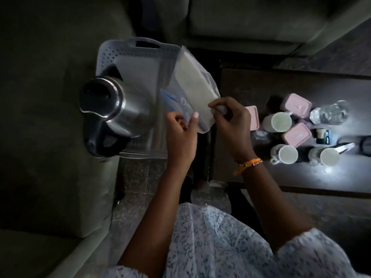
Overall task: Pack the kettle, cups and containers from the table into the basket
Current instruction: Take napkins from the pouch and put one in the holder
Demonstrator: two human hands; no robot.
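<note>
Clear plastic tub [192,85] is pinched at its near end by both our hands, left hand [181,135] and right hand [230,125], tilted with its long axis running away from us over the basket [120,53], free slot just right of the kettle [112,105], so looks like we lower it straight in.

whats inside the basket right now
The steel kettle stands in the basket at its near-left. Both hands hold a clear container, tilted over the right rim. The kettle and container hide part of the basket floor.
</note>
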